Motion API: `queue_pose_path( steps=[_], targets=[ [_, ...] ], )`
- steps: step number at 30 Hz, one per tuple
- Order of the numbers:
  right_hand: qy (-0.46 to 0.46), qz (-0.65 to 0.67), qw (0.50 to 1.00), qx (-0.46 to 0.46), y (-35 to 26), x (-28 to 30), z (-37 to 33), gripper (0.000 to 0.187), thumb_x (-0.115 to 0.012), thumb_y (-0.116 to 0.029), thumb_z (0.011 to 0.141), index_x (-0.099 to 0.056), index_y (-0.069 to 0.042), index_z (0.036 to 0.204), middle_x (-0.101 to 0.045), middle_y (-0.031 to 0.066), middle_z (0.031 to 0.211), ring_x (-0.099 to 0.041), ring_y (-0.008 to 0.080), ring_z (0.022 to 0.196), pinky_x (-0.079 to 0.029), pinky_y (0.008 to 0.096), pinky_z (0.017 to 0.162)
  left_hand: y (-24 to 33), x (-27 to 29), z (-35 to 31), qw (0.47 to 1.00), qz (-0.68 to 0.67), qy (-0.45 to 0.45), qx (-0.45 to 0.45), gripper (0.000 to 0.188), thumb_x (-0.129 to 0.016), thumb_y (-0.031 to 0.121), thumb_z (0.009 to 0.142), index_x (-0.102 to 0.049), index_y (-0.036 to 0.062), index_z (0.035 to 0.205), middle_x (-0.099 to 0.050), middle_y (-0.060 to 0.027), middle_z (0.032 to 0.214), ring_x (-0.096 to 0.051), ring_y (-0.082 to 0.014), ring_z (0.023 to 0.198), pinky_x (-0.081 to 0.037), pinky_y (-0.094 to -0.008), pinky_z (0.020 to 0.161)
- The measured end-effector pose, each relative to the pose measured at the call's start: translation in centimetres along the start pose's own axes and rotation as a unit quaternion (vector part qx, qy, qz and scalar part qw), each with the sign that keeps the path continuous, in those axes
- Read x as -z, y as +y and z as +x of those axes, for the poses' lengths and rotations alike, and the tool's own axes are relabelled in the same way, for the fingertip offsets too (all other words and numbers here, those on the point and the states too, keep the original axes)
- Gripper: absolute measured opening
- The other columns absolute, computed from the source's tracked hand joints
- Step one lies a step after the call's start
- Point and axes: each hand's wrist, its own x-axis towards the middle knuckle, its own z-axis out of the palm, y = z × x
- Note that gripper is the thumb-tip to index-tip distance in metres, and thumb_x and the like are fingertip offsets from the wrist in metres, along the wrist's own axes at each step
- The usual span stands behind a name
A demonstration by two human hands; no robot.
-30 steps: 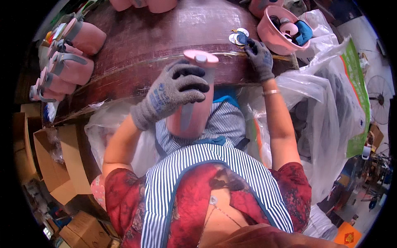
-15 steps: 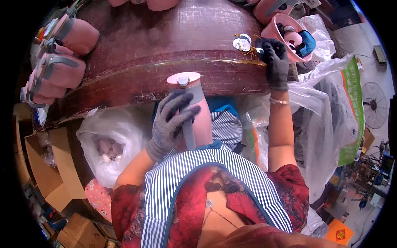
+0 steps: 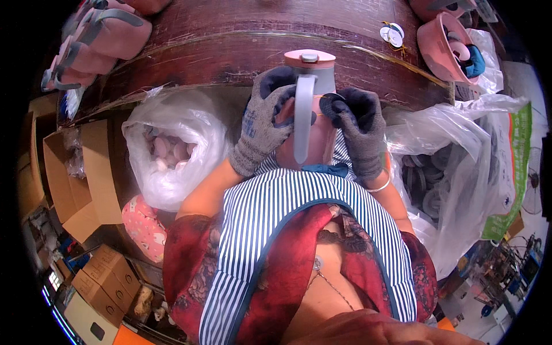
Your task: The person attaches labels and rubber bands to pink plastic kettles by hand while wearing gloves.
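A pink thermos jug [image 3: 319, 144] with a grey collar and grey handle stands upright in front of my apron, its pink lid on top. My left hand [image 3: 264, 118], in a grey glove with dark fingertips, holds the jug from the left, its fingers behind the handle. At the jug's right side my gloved right hand [image 3: 362, 123] has its thumb and fingers pinched together. A thin gold cord [image 3: 320, 103] runs from them toward the handle; whatever hangs on it is hidden by the fingers.
White round tags [image 3: 393, 35] with gold cords lie on the dark red table [image 3: 241, 52], near a pink tub [image 3: 434, 49]. More pink jugs [image 3: 118, 37] stand at the left. Plastic bags hold pink parts [image 3: 167, 149] and grey parts [image 3: 431, 172]; an open carton [image 3: 86, 172] stands left.
My right hand has come from the tags beside the tub to the jug, bringing a gold cord. The jug has turned so its handle faces me, and the view has shifted.
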Motion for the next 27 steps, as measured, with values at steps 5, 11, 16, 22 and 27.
queue_pose_path(
  steps=[5,11,16,22,27],
  targets=[
    [-0.008,0.113,0.986,-0.119,-1.7,-0.1,-0.5,0.026,-0.066,-0.002,0.092,-0.059,0.0,0.117,-0.07,0.0116,0.105,-0.068,0.0151,0.095,-0.056,0.0289,0.082,0.6,1.3,-0.1,0.951,-0.241,-0.047,0.188,0.03,-0.067,0.015,0.089,-0.066,0.0015,0.115,-0.06,-0.0145,0.12,-0.059,-0.0298,0.114,-0.048,-0.0392,0.101],
    [-0.025,0.177,0.98,-0.09,-1.5,2.5,0.7,0.033,-0.064,-0.005,0.094,-0.056,0.0,0.125,-0.068,0.0139,0.111,-0.069,0.0171,0.093,-0.058,0.0279,0.078,-0.1,3.4,-0.1,0.575,-0.772,-0.062,0.265,0.029,-0.049,0.014,0.102,-0.06,-0.0003,0.125,-0.061,-0.0164,0.127,-0.061,-0.0281,0.118,-0.046,-0.0454,0.108],
    [-0.042,0.061,0.983,0.166,-3.2,1.0,4.0,0.044,-0.074,-0.005,0.085,-0.06,-0.001,0.127,-0.07,0.0162,0.112,-0.071,0.0183,0.088,-0.06,0.0322,0.073,0.6,3.0,3.5,0.76,-0.613,-0.123,0.179,0.054,-0.061,0.005,0.093,-0.046,0.0015,0.144,-0.055,-0.0187,0.141,-0.057,-0.0285,0.126,-0.045,-0.0414,0.11],
    [-0.095,-0.233,0.878,0.407,-5.1,1.6,7.1,0.047,-0.079,-0.015,0.082,-0.064,-0.003,0.125,-0.069,0.0163,0.116,-0.071,0.0233,0.098,-0.058,0.0312,0.081,3.2,3.5,6.7,0.949,-0.222,-0.208,0.086,0.074,-0.081,0.014,0.079,-0.047,0.0038,0.144,-0.061,-0.0158,0.133,-0.062,-0.0251,0.12,-0.05,-0.0391,0.102],
    [-0.151,-0.113,0.96,0.207,-5.1,1.3,6.2,0.054,-0.078,-0.017,0.084,-0.06,-0.007,0.134,-0.069,0.0147,0.118,-0.07,0.0243,0.102,-0.058,0.0334,0.086,2.1,3.7,8.9,0.931,-0.246,-0.267,0.036,0.066,-0.081,0.011,0.08,-0.051,0.0071,0.139,-0.071,-0.0104,0.107,-0.069,-0.0156,0.098,-0.059,-0.03,0.074]
  ],
)
